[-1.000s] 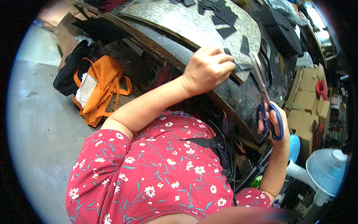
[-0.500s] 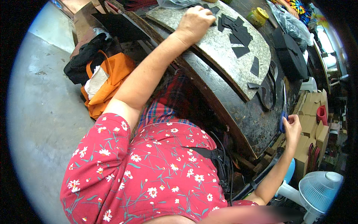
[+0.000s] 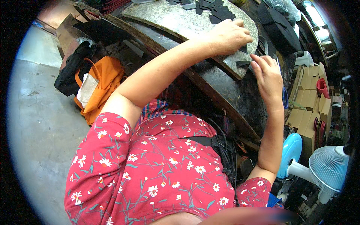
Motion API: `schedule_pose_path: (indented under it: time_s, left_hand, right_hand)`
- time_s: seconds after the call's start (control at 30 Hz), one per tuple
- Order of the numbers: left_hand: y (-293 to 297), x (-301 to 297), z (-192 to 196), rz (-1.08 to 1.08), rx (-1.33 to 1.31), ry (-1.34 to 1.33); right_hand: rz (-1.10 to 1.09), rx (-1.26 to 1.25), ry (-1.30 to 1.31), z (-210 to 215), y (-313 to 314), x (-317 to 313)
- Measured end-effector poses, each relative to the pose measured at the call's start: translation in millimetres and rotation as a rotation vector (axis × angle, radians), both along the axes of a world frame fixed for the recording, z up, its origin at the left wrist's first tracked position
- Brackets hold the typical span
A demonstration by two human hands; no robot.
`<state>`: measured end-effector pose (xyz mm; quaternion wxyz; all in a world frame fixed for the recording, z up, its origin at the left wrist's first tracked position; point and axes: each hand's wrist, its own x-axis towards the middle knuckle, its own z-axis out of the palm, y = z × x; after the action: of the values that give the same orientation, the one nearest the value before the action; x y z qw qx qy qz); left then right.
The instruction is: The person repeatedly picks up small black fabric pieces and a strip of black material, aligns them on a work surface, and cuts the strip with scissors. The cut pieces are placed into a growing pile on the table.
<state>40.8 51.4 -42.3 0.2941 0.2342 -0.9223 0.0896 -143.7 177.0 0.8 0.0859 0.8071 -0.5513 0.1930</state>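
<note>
My left hand point(image 3: 230, 37) is over the right part of a speckled grey board point(image 3: 168, 18), its fingers curled. Whatever they may pinch is hidden. Just below its fingers, part of a flat black piece point(image 3: 243, 48) shows on the board. My right hand point(image 3: 268, 75) is raised by the board's right corner, thumb and fingers apart, with nothing visible in it. Close to its thumb lies a small dark piece point(image 3: 243, 63) at the board's edge. Scissors with blue handles point(image 3: 285, 98) lie beside my right wrist. Several black cut pieces point(image 3: 217, 11) are heaped farther back on the board.
The board rests on a dark, worn table point(image 3: 240, 92). A thick black roll point(image 3: 279, 30) and a curled dark strap point(image 3: 263, 45) are at its right. Cardboard boxes point(image 3: 305, 108) and a blue-white fan point(image 3: 328, 168) stand right; an orange bag point(image 3: 103, 86) sits left.
My left hand has moved right along the board, away from the heap. My right hand has left the scissors' handles and come up beside the board. The view has shifted.
</note>
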Motion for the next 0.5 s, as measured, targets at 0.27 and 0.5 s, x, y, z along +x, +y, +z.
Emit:
schedule_pose_path:
  time_s: [0.27,0.5]
  left_hand:
    - [25,26,-13,-0.052,0.071,0.092]
    - [42,45,-21,-0.067,0.201,0.223]
  right_hand:
    - [-0.039,0.068,-0.034,-11,3,-5]
    - [-0.159,0.329,-0.228,-14,-5,-16]
